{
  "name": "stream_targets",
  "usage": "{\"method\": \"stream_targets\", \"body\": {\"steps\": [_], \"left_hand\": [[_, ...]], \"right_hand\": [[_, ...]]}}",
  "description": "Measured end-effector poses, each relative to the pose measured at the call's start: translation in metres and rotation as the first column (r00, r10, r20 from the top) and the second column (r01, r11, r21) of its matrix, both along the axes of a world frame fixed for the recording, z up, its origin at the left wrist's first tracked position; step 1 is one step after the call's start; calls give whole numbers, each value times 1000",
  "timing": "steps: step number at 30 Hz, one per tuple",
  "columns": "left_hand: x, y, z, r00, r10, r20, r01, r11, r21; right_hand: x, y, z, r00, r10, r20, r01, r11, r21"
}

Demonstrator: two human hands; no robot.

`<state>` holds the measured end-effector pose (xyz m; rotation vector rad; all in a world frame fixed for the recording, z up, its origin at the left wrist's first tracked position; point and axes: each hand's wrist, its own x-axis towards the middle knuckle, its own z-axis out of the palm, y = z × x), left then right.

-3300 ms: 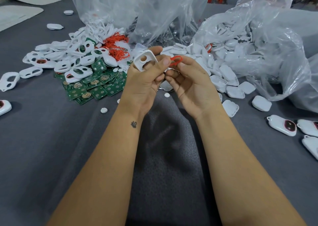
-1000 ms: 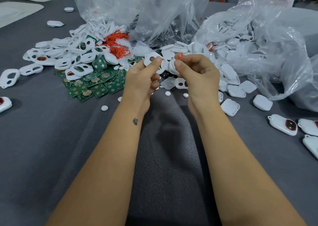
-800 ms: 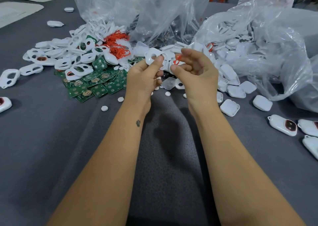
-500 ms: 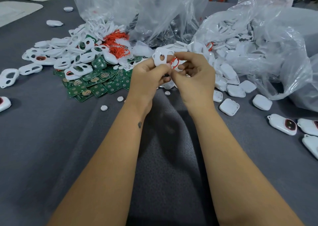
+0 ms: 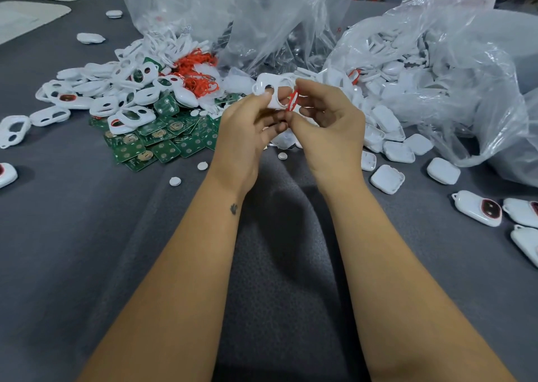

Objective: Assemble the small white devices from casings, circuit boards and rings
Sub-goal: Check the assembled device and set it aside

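Hands meet just above the green circuit-board pile (image 5: 157,140): left hand (image 5: 247,131) pinches the light, stiff white plastic casing (image 5: 273,90) by its edge, right hand (image 5: 329,125) nips the thin, floppy red ring (image 5: 292,100) beside it.

Both forearms reach straight out from the near edge and meet in the middle. Left hand (image 5: 244,131) has its fingers curled with the thumb up, pinching. Right hand (image 5: 329,128) is curled too, thumb and fingertips pinched, touching the left.

circuit boards (image 5: 163,141) left of hands, bags (image 5: 436,61) behind, devices (image 5: 477,208) right
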<state>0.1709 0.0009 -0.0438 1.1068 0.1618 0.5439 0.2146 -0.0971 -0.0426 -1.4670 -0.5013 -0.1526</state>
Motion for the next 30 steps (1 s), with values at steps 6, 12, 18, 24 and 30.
{"method": "stream_targets", "body": {"steps": [6,12,18,24,30], "left_hand": [[5,-1,-5,976,196,-91,-163,943,290],[3,1,-6,969,236,-67,-194,905,379],[1,-3,-3,986,132,-99,-106,967,231],[0,-2,-3,993,78,-86,-60,980,191],[1,-1,-5,991,74,-108,-50,976,211]], "right_hand": [[3,1,-1,998,65,-15,-64,997,49],[5,0,-6,999,2,-33,-4,998,-58],[3,0,-6,999,-52,7,52,990,-128],[3,0,-4,994,-76,83,90,980,-175],[4,1,-5,986,-101,132,128,968,-217]]}}
